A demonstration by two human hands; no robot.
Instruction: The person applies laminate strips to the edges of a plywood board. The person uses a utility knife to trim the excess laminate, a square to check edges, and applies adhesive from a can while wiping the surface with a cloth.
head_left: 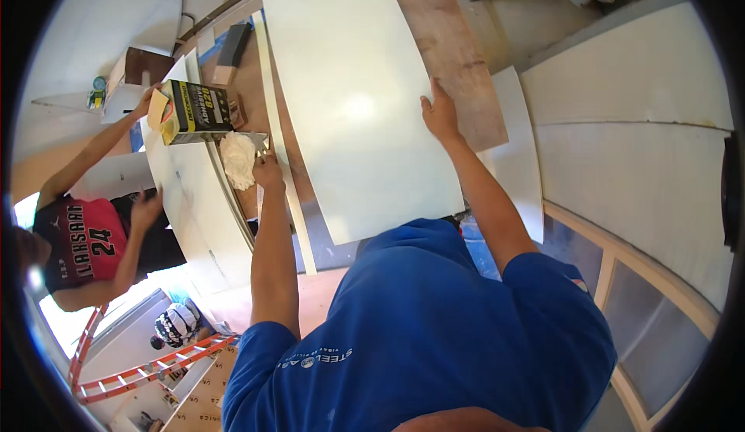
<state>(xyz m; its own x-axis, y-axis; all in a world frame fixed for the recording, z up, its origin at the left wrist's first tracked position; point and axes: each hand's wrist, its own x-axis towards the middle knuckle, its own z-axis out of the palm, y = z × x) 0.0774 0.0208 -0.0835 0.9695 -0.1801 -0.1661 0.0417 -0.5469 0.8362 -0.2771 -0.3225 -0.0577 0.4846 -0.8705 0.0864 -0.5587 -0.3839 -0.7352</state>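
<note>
My left hand is closed on a putty knife with a flat metal blade. Beside the blade lies a crumpled, cream-coloured lump; its material is unclear. A large glossy white sheet lies in front of me on a brown board. At the sheet's right edge rests my right hand, thumb and forefinger spread apart. Just beyond my left hand is a black and yellow rectangular can. A co-worker's hand touches the can's left side.
The co-worker, in a red and black jersey, stands at the left. A thin pale strip runs along the sheet's left side. White panels lie near the co-worker. An orange ladder and another person are at lower left.
</note>
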